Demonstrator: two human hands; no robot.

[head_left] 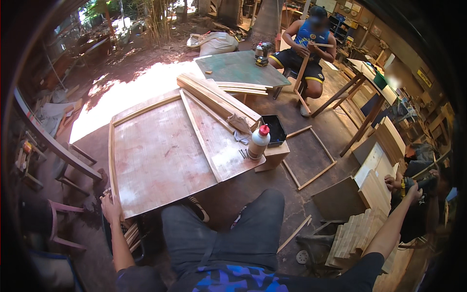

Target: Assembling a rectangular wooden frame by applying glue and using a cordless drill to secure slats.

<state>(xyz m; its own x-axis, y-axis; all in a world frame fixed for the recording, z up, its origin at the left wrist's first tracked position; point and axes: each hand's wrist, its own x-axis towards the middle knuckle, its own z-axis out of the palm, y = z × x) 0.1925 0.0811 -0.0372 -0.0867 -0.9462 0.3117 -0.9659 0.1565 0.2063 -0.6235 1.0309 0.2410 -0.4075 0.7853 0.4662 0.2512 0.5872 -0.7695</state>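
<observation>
A wide wooden panel with thin strips along its edges lies in front of me. My left hand is closed around its near left edge, beside the edge strip. Far out to the right, my right hand is closed next to a dark object, partly hidden; I cannot make out what it holds. A co-worker's hand rests by the stacked boards there. On the panel's right corner stand a white glue bottle with a red cap and several loose screws or nails.
Long planks and a black box sit beyond the bottle. A rectangular wooden frame lies on the floor. Cut boards are stacked at right. Another person sits behind the green table, holding wood pieces. A chair stands left.
</observation>
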